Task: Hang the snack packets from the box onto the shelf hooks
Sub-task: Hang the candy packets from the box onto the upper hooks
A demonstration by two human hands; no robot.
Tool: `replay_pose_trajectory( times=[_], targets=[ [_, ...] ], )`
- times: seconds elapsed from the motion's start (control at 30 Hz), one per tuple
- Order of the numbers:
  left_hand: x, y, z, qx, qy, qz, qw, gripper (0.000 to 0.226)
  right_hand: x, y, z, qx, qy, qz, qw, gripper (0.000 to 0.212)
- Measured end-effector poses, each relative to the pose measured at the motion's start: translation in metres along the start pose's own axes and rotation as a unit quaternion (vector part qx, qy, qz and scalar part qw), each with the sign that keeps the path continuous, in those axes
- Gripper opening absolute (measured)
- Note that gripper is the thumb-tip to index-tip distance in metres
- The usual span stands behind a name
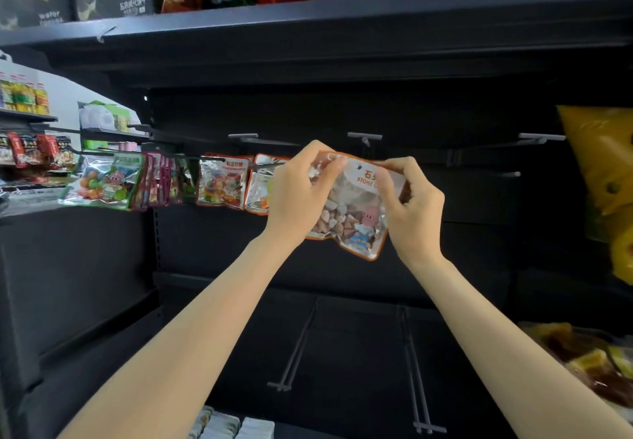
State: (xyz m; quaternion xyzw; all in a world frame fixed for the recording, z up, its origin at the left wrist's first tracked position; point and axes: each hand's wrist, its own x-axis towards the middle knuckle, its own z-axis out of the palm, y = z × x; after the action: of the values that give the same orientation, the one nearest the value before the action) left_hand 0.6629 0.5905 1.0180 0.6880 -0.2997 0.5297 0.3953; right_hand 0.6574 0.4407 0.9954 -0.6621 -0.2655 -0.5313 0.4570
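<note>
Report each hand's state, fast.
Left hand: pinching the packet's top left corner.
Right hand: pinching the packet's top right edge.

Orange-edged clear packet (pixel 352 205), black shelf (pixel 308 44)

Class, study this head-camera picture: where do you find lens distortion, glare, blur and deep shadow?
Head view: the wide lens bows the top shelf edge; glare glints off the hung foil packets; the stone candy packet, gripped by left hand and right hand, looks slightly soft; the back panel lies in deep shadow.
</note>
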Motion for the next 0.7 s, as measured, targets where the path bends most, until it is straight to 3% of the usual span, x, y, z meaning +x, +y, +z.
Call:
replay_pose_trajectory(
  times=[0.2, 0.3, 0.43, 0.7],
  targets=[
    [-0.001, -0.003, 0.016, -0.036, 0.018, -0.06, 0.997, 0.024, 0.009, -0.001, 0.003, -0.039, -0.008, -0.001, 0.999, 0.019],
    [-0.003, -0.007, 0.016, -0.027, 0.011, -0.026, 0.999, 0.036, 0.007, 0.0, 0.002, -0.065, 0.008, -0.029, 0.997, 0.02],
    [-0.008, -0.012, 0.018, 0.049, -0.001, 0.029, 0.998, 0.019, 0.001, 0.003, 0.002, -0.076, 0.029, -0.041, 0.996, 0.021],
    [-0.011, -0.02, 0.019, 0.049, -0.011, 0.031, 0.998, 0.028, 0.0, 0.01, 0.007, -0.081, 0.044, -0.024, 0.995, 0.025]
  ],
)
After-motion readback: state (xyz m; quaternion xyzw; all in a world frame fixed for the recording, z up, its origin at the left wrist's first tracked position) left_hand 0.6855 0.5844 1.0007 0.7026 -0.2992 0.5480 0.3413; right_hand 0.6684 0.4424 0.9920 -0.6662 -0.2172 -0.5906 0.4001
